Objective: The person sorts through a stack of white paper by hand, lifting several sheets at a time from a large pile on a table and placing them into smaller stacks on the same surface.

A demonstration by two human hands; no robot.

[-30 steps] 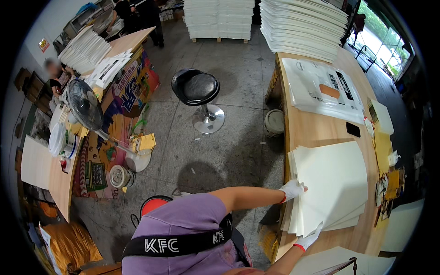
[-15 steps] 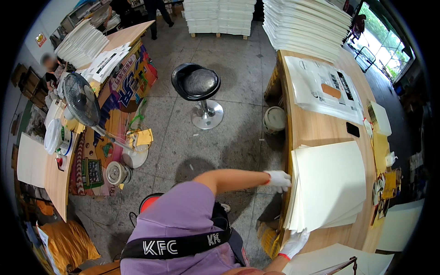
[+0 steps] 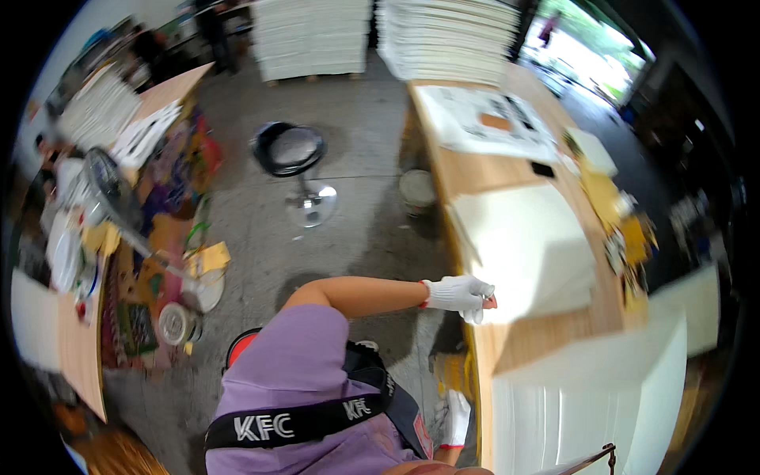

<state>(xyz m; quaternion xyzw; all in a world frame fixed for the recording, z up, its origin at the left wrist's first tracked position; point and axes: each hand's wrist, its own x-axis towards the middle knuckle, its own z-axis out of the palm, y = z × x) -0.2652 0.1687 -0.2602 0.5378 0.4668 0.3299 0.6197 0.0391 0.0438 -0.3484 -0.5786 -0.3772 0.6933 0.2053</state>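
My left hand [image 3: 461,296] wears a white glove with a red cuff. It is closed, with bare fingertips showing, at the near corner of a stack of cream sheets [image 3: 526,249] on the wooden table [image 3: 546,340]. Whether a sheet is pinched in it cannot be made out. My right hand [image 3: 454,419], gloved too, hangs low beside the table's edge, away from the stack; blur hides its fingers. Large white sheets [image 3: 570,419] with crease lines spread over the table's lower right part.
Farther up the table lie a printed clear plastic sheet [image 3: 483,123], a black phone [image 3: 542,169] and a tall sheet pile [image 3: 447,39]. A black stool [image 3: 289,150], a bucket [image 3: 417,190] and a standing fan [image 3: 111,186] stand on the floor. People work in the back.
The whole view has shifted. My left hand has moved from beside the stack's edge to its near corner and closed. My right hand has left that corner and dropped beside the table.
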